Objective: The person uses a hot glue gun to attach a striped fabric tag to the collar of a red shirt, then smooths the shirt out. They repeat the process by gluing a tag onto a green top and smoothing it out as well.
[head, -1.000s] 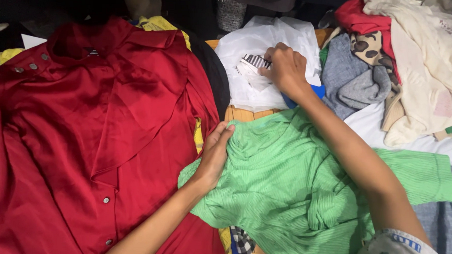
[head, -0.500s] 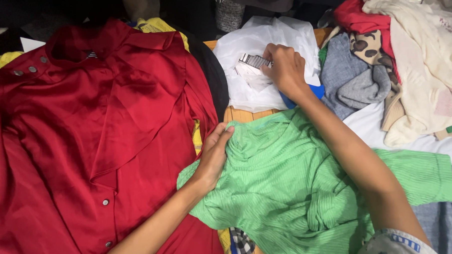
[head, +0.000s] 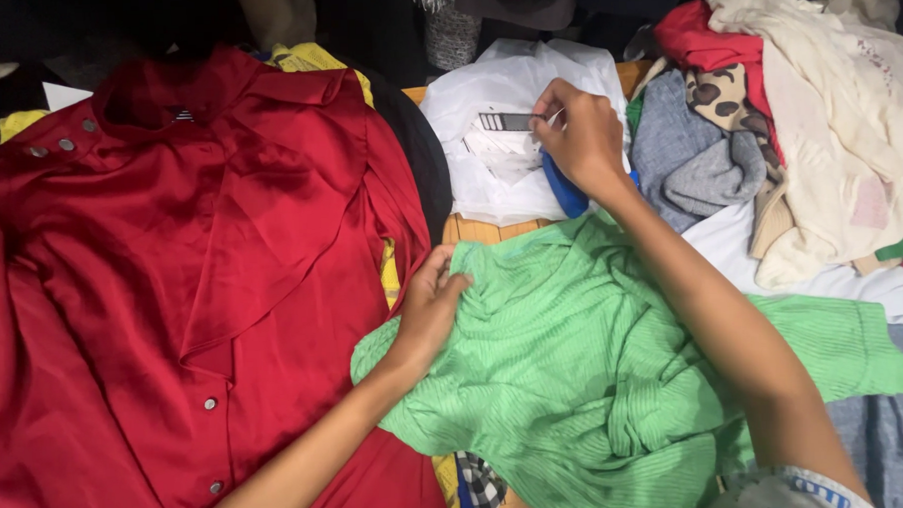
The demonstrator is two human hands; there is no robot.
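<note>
A green striped shirt (head: 616, 378) lies crumpled in front of me. My left hand (head: 428, 310) rests on its left edge with the fingers curled into the cloth. My right hand (head: 582, 134) reaches past the shirt to a white plastic bag (head: 507, 112) and pinches a thin white strip or tag at the bag's top. A blue object (head: 566, 193) shows just under that wrist. A shiny red blouse (head: 172, 284) with small silver buttons is spread flat on the left.
A heap of clothes sits at the right: a cream garment (head: 836, 100), a grey knit (head: 693, 160), a leopard-print piece (head: 721, 89) and red cloth (head: 689, 35). Yellow fabric (head: 310, 59) and black fabric (head: 418, 155) lie beyond the blouse. A strip of wooden surface (head: 481, 228) shows between the clothes.
My right hand has shifted slightly on the white bag and now pinches a thin strip. The left hand stays on the green shirt.
</note>
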